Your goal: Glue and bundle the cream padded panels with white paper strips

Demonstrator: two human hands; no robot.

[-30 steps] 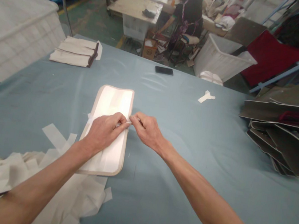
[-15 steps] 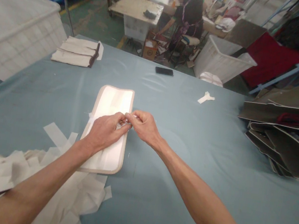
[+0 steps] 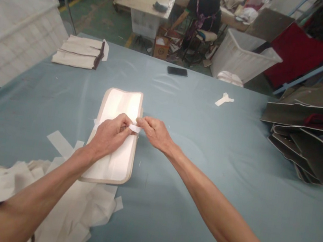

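A white rectangular panel with rounded corners and a beige edge (image 3: pixel 120 163) lies on the blue-green table in front of me. Across its middle, my left hand (image 3: pixel 112 132) rests with thumb and fingers pinched on a short white strip (image 3: pixel 134 128). At the panel's right edge, my right hand (image 3: pixel 154 132) pinches the other end of this strip. Another bit of white strip (image 3: pixel 95 123) sticks out past the panel's left edge, beside my left hand.
Loose white strips (image 3: pixel 79 205) are heaped at the lower left. A phone (image 3: pixel 177 71), a folded beige fabric stack (image 3: pixel 77 52) and a strip scrap (image 3: pixel 224 100) lie farther back. Dark panels with pale edges (image 3: pixel 319 145) stand at right. A person (image 3: pixel 206 8) sits beyond the table.
My hands have drawn slightly apart, and the white strip now shows between them. The whole scene has shifted a little in the view.
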